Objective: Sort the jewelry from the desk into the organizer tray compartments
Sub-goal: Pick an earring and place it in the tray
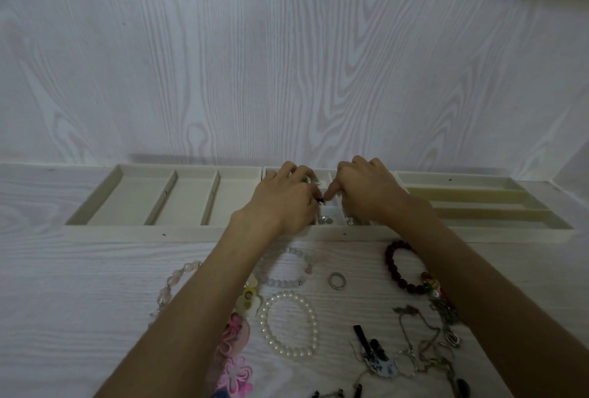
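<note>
Both hands are over the middle section of the cream organizer tray (318,233), which has small compartments. My left hand (283,198) and my right hand (366,189) pinch a small dark earring (320,200) between their fingertips. Small silvery pieces (326,220) lie in the compartments below. On the desk in front lie a white pearl bracelet (288,322), a pale bead bracelet (287,265), a silver ring (337,280), a dark red bead bracelet (401,265), a pink bead necklace (177,279) and tangled chains (430,337).
The tray's left section (165,197) has three long compartments, its right section (471,203) has long horizontal slots. Pink flower hair clips (234,362) and a black clip (365,338) lie near the desk's front. A white wood-grain wall rises right behind the tray.
</note>
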The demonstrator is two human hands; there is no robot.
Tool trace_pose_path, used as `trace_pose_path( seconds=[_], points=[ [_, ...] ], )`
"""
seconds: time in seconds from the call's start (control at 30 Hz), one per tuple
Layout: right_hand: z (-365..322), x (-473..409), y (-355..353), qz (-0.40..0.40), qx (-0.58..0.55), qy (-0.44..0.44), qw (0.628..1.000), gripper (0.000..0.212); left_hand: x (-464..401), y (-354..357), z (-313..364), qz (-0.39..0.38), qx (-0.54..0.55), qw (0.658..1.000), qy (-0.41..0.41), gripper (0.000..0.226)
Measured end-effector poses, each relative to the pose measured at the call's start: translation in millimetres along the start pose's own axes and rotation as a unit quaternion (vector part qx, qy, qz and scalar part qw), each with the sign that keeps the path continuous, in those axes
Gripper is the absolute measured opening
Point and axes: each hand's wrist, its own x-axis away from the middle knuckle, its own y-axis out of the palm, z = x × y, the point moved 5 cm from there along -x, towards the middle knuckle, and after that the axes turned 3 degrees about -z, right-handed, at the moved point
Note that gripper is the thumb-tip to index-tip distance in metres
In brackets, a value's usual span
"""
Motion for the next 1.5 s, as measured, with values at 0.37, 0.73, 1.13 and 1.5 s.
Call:
trace_pose_path(
  seconds=[0.37, 0.73, 1.13, 1.5],
  points=[
    [3.9, 0.4, -3.2, 0.019, -0.004, 0.005, 1.000, 0.036, -0.8, -1.7, -3.6, 0.014, 0.024, 1.000, 0.000, 0.039],
    [2.6, -1.0, 2.7, 0.020, -0.004, -0.001, 1.000, 0.036, -0.2, -1.7, -1.9, 0.004, 0.011, 1.000, 0.000, 0.039],
    [10.6, 11.3, -14.9, 0.054, -0.024, 0.005, 0.998, 0.039, 4.0, -26.2, -8.1, 0.018, 0.079, 0.997, -0.004, 0.034],
    [-11.5, 87.7, -14.6, 0.041, -0.156, -0.064, 0.985, 0.035, 81.6, -62.5, -12.0, 0.000, 0.152, 0.988, -0.016, 0.029]
  ],
)
